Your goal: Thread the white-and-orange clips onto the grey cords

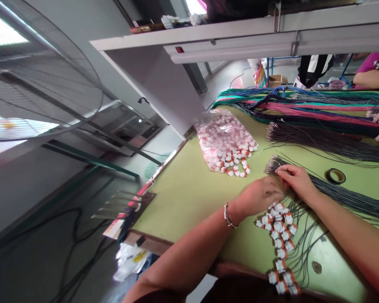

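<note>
My right hand (295, 181) is over the crimped tips of a dark grey wire bundle (344, 195), thumb and forefinger pinched on a wire there. Close beside it on the left, my left hand (260, 195) has its fingers curled in. It is slightly blurred, and what it holds is hidden. Just below the hands lies a cluster of white and orange connectors (281, 237), with thin grey wires (306, 248) running beside it on the right. A clear bag of connectors (225, 136) lies beyond my left hand, several connectors spilling from its mouth.
A roll of black tape (335, 176) lies right of my hands. Behind are another dark wire bundle (316, 136) and long coloured wires (303, 105). A metal pronged rack (123, 204) sits on the table's left edge. A shelf (240, 33) spans overhead; a person's arm (372, 78) shows far right.
</note>
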Demonstrator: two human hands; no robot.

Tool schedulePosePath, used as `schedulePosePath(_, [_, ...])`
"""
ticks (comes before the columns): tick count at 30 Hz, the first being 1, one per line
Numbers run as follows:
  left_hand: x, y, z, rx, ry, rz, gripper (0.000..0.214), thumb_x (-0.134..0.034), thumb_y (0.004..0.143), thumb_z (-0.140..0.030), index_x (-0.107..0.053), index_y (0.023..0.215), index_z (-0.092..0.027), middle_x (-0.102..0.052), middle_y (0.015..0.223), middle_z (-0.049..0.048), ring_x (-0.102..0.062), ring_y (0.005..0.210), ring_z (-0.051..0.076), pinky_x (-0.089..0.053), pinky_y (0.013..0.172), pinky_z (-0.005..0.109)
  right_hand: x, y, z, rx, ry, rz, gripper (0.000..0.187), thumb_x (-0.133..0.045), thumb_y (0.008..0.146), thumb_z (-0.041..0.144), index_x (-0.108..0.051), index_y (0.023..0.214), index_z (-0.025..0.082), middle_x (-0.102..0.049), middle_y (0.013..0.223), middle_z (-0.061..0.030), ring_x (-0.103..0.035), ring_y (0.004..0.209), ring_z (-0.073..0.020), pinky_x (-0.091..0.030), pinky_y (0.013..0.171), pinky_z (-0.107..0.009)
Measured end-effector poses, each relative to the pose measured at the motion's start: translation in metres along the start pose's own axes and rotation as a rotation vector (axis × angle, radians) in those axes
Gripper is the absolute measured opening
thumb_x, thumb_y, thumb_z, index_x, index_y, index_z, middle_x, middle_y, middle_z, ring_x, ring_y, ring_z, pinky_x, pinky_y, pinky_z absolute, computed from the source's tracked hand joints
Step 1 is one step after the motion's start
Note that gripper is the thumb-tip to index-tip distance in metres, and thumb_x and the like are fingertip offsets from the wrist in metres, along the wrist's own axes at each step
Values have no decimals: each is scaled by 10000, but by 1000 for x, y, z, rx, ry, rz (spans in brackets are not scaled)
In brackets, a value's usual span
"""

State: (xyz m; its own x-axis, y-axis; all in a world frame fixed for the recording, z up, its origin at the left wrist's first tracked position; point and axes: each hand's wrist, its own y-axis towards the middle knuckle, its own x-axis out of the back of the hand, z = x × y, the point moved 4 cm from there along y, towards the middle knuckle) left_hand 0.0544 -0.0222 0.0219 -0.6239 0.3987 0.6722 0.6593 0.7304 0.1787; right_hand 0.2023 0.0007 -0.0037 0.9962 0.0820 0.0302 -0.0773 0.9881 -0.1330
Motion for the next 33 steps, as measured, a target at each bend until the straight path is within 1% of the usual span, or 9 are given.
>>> schedulePosePath(3, [34,-3,21,321,388,-296,291,-460,893,-355,-687,918,-174,-660,910,101,-595,856,217,-460,762,336,-1,-1,-1,34,-24,19,300,-605,641,360,-674,837,143,-571,530,17,-446,471,-96,-339,458,-232])
schedulePosePath(5, [46,-2,36,492,568,-323,298,-486,876,-392,-668,933,-164,-655,888,111,-594,840,246,-456,726,356,-2,0,-4,38,-62,20,317,-562,658,318,-661,902,142,-594,545,14,-460,484,-102,-349,477,-235])
schedulePosePath(7, [46,1,47,531,669,-251,251,-529,852,-354,-651,954,-160,-660,869,113,-592,851,265,-450,716,360,-3,0,-8,63,-120,-2,303,-542,653,269,-629,920,155,-611,553,22,-469,485,-102,-359,495,-232])
schedulePosePath(11, [36,5,52,416,722,-200,175,-535,834,-239,-664,925,-164,-667,851,111,-583,876,264,-443,760,360,-4,2,-12,93,-223,-40,146,-534,633,226,-564,769,180,-624,559,20,-489,486,-99,-366,505,-221])
schedulePosePath(16, [42,1,44,197,471,-420,207,-506,855,-264,-686,921,-187,-672,874,93,-576,902,234,-440,841,369,-3,2,-9,97,-247,-62,60,-526,606,243,-524,622,186,-487,484,51,-410,460,-89,-309,464,-220])
schedulePosePath(19, [43,-2,43,222,200,-517,218,-537,836,-304,-685,948,-191,-673,897,87,-603,863,214,-466,806,350,-3,2,-5,123,-231,-74,61,-507,594,243,-513,607,184,-456,512,50,-375,487,-86,-295,473,-221])
schedulePosePath(25, [5,6,40,499,-653,-314,307,-710,687,-326,-681,920,-129,-658,677,34,-595,568,125,-488,569,253,-5,2,-9,167,-213,-53,63,-494,582,235,-502,625,190,-463,548,45,-392,513,-94,-323,497,-225])
schedulePosePath(28, [-7,12,33,511,-748,-258,237,-727,650,-251,-714,845,-117,-663,654,28,-569,561,102,-475,579,232,-5,0,-8,222,-276,-62,57,-500,600,240,-492,632,193,-468,557,41,-402,525,-99,-328,508,-228])
schedulePosePath(33, [-9,16,35,518,-727,-307,146,-712,657,-254,-710,712,-119,-663,640,30,-560,569,106,-462,582,232,-5,-6,-3,270,-490,-108,48,-525,645,236,-512,654,190,-530,586,24,-451,538,-107,-347,536,-234])
